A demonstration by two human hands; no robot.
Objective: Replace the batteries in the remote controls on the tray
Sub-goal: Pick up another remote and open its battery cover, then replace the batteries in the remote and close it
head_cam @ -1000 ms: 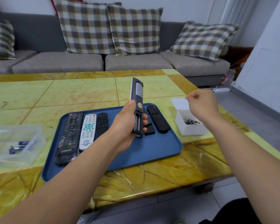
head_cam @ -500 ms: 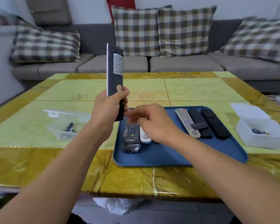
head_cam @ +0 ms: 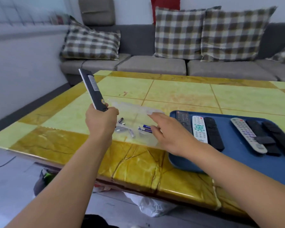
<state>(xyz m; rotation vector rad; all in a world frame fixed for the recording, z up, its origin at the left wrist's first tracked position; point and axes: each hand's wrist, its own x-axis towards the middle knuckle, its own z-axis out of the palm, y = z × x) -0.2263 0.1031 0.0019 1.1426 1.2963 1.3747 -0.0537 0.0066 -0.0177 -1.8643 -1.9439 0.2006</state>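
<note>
Six remotes (head_cam: 199,129) lie on blue tray (head_cam: 237,162), 3 o'clock. Left hand (head_cam: 100,122) grips black remote (head_cam: 93,90) upright. Right hand (head_cam: 169,134), fingers extended, reaches over clear box (head_cam: 143,111) of batteries (head_cam: 146,127), holding nothing.

No wording can be made out: the pale label (head_cam: 93,85) on the back of the dark remote (head_cam: 93,91), held up left of the blue tray (head_cam: 237,155), is blurred; the round yellow sticker (head_cam: 103,101) below that label, the remotes' buttons on the tray and the battery wrappers are likewise illegible
</note>
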